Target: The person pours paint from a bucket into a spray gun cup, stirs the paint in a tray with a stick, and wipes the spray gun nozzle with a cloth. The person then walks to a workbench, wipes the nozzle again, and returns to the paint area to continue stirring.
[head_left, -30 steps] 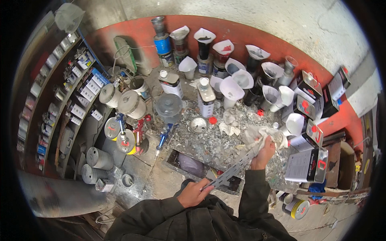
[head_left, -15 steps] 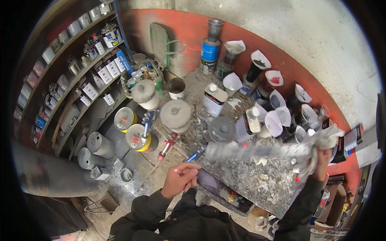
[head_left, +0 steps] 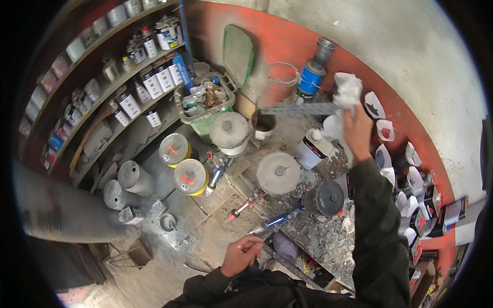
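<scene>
My right hand (head_left: 357, 131) is raised over the far side of the workbench, closed on a crumpled white rag (head_left: 348, 92). From the rag a long flat grey stick (head_left: 300, 109), like a mixing ruler, points left. Its tip reaches above an open-topped bucket (head_left: 265, 126) with a dark inside. The rag hides where the stick is gripped. Low in front of my body, my left hand (head_left: 241, 256) has its fingers curled together, with nothing visible in them. Closest to it lie a blue spray gun (head_left: 276, 220) and a red one (head_left: 245, 206).
Lidded round pots (head_left: 278, 173) and a white rectangular can (head_left: 312, 150) stand on the bench. A green bin (head_left: 205, 120) full of waste is behind. Shelves (head_left: 128, 77) of cans line the left. Cups with paper strainers (head_left: 383, 156) run along the red wall.
My right hand has swung left and away from me, carrying the rag and stick from the bench's right side toward the dark bucket. The view has turned left; my left hand stays curled.
</scene>
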Motion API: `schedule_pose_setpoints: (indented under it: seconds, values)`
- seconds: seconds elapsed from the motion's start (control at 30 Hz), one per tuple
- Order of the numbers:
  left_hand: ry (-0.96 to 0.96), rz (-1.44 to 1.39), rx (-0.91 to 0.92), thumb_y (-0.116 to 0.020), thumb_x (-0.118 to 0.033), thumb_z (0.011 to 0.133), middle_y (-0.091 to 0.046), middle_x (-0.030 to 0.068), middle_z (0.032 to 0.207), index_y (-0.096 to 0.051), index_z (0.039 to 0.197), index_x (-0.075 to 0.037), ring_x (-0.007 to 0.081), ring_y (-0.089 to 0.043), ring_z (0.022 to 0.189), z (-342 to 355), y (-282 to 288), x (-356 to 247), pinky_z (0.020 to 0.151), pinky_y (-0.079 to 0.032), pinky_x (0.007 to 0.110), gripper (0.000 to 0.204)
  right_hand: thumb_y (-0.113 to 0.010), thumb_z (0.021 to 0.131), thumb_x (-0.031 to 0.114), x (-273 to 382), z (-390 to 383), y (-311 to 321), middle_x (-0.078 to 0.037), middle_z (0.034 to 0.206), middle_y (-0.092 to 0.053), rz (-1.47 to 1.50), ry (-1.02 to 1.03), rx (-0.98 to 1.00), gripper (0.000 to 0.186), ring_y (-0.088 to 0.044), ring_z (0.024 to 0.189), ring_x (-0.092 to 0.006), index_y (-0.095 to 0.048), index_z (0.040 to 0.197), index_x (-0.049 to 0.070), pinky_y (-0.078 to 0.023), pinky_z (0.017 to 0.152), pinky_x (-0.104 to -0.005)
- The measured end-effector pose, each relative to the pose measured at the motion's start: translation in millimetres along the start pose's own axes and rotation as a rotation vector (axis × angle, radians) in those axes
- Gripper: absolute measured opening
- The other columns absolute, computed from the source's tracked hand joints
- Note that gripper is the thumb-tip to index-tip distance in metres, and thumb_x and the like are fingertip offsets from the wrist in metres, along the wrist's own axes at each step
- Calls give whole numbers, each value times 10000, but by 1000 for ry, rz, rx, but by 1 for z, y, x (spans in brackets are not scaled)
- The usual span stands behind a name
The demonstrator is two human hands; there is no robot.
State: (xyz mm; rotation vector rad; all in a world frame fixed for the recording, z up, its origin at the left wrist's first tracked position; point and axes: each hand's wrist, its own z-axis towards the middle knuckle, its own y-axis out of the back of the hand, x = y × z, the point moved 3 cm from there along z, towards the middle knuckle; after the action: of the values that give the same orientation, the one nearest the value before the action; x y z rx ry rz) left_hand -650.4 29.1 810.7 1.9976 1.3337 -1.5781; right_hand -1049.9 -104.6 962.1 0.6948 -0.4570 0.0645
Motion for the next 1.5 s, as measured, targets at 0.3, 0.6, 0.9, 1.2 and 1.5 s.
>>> schedule_pose_setpoints:
  seconds: [0.3, 0.6, 0.9, 1.2, 1.5]
  values:
    - [29, 89, -88, -611, -119, 964, -646, 71, 697, -621, 1099, 7, 66, -513, 510, 14, 14, 1, 464, -394, 204, 185, -607, 870, 209, 23, 35, 4, -233, 784, -670, -118, 60, 36, 240, -673, 733, -399, -648, 1017, 24, -522, 667, -518]
    - [59, 286, -21, -615, -235, 976, -612, 64, 702, -612, 1156, -37, 82, -468, 511, 34, 19, 29, 475, -357, 212, 268, -595, 772, 69, 24, -5, -85, -193, 848, -656, 113, -149, 88, 193, -649, 857, -400, -668, 948, 43, -519, 734, -502]
    - [-8, 410, 117, -609, -196, 967, -602, 59, 634, -627, 1015, -40, 77, -459, 446, 44, -22, 22, 410, -331, 215, 165, -571, 803, 146, -34, -92, 80, -221, 773, -624, 251, -350, -182, 119, -615, 797, -432, -616, 801, 36, -467, 692, -500]
    - [63, 397, 263, -599, -138, 971, -627, 90, 644, -607, 1036, -6, 89, -478, 432, 29, -128, 38, 411, -351, 222, 148, -453, 817, 187, -175, -377, 190, -312, 744, -607, -99, -908, -166, 318, -594, 684, -479, -612, 702, -63, -473, 699, -548]
    - [107, 350, 293, -604, -74, 960, -654, 100, 693, -612, 1032, 19, 89, -513, 485, -6, -225, 78, 452, -390, 223, 118, -408, 916, 331, -233, -454, 246, -306, 820, -633, -66, -1228, -3, 468, -603, 825, -501, -661, 763, -32, -453, 781, -552]
